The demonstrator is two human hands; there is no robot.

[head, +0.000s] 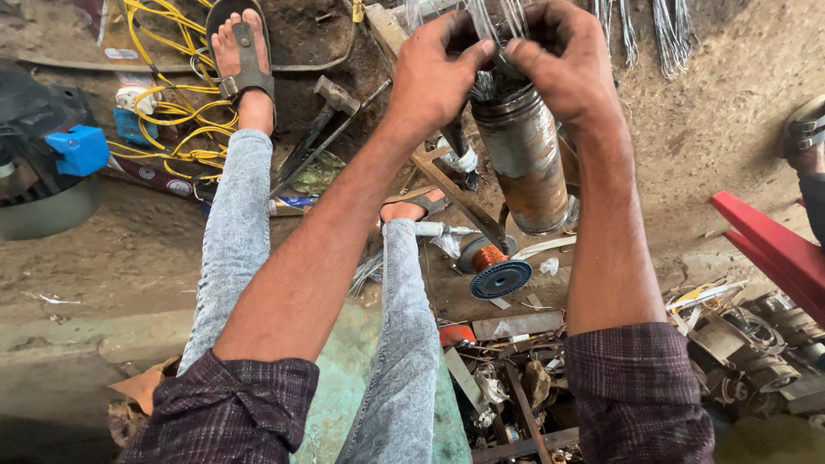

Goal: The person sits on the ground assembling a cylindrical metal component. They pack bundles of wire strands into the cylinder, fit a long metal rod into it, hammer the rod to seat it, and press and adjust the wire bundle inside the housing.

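Workshop floor, seen from my own head: I'm sitting w/ both arms stretched out over my knees, working at the top of a rusty motor stator cylinder [524, 159] that's standing tilted betw. my feet. My left hand [434, 73] is pinching down on the bundle of thin winding wires [491, 30] coming out of the cylinder's upper end, thumb and fingers closing on the strands. My right hand [563, 64] is doing the same from the other side, fingers curled and gripping the same wires, so both hands are meeting just above the cylinder mouth. The wire strands are fanning upward past my knuckles and out of the top of the shot.

Around me: a spool of copper wire [497, 271] w/ a dark blue flange is lying on the ground just below the cylinder, near my right sandal. A hammer [331, 107] is resting on the dirt betw. my legs, head pointing up-frame. Yellow cable [176, 112] is looping in a tangle beside my left foot, close to a blue plastic part [79, 148] on a dark round housing. A red metal bar [769, 245] is slanting in at the right edge, and scrap metal parts [748, 344] are piling up below it.
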